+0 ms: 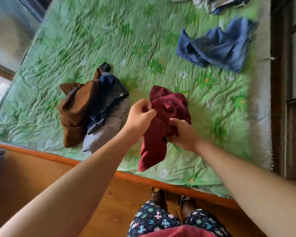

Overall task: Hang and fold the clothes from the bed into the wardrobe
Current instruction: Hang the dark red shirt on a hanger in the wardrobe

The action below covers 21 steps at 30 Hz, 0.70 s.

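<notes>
The dark red garment [169, 106] is bunched and lifted a little above the bed [109, 40], its lower end hanging down toward the near edge. Both hands grasp it. The left hand [140, 115] pinches a fold on the garment's left side with curled fingers, and the right hand [183, 132] is clenched around the cloth on its lower right.

Just left of the red garment lies a crumpled pile [92, 110] of brown, navy and grey clothes. Beyond the red garment and to its right, well apart, a blue denim piece [217, 47] lies loosely spread. Farther beyond that, at the far end of the bed, sits another heap of clothes [219, 4], too blurred to sort out. The bed's orange wooden rail [58, 158] runs below the red garment, next to the person's legs. Dark wooden furniture [280, 82] stands far to the garment's right; whether it is the wardrobe cannot be told.

The step in hand looks like picking up one piece and finding its edges. Most of the clothes are not yet put away, so the task seems early. The next move likely calls for shaking the garment open, finding its shoulders or waistband, then laying it flat to fold or taking it to a hanger.
</notes>
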Available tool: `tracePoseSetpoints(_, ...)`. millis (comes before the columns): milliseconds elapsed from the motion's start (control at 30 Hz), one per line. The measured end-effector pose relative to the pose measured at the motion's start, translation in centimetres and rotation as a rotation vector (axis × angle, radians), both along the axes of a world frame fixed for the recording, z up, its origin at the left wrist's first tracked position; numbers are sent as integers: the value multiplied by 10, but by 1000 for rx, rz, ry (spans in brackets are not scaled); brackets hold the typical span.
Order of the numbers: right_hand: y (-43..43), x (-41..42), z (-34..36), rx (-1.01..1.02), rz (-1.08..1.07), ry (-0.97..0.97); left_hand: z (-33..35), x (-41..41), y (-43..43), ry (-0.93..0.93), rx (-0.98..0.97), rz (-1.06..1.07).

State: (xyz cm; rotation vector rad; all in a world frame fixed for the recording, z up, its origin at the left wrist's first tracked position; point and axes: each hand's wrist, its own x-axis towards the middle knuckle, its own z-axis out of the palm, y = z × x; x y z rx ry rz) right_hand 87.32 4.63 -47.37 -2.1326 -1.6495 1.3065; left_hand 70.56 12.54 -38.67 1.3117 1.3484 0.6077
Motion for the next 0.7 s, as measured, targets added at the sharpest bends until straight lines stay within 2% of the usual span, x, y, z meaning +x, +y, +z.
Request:
tracePoseSetpoints(167, -4, 19, 69, 202, -59, 84, 116, 37, -12, -204, 44, 26)
tracePoseSetpoints(333, -10, 55, 141, 373, -262, 214, 204, 58, -29, -289, 213, 51)
tracePoseSetpoints(500, -3, 93, 224, 625, -476, 256, 232, 49, -24, -102, 390, 213)
tracePoseSetpoints(567, -1, 105, 254, 672, -535, 268, 229, 41, -22, 55, 442, 216)
tracePoseSetpoints(700, 0, 127, 301, 764, -597, 301, 216, 33, -25, 459, 571, 81)
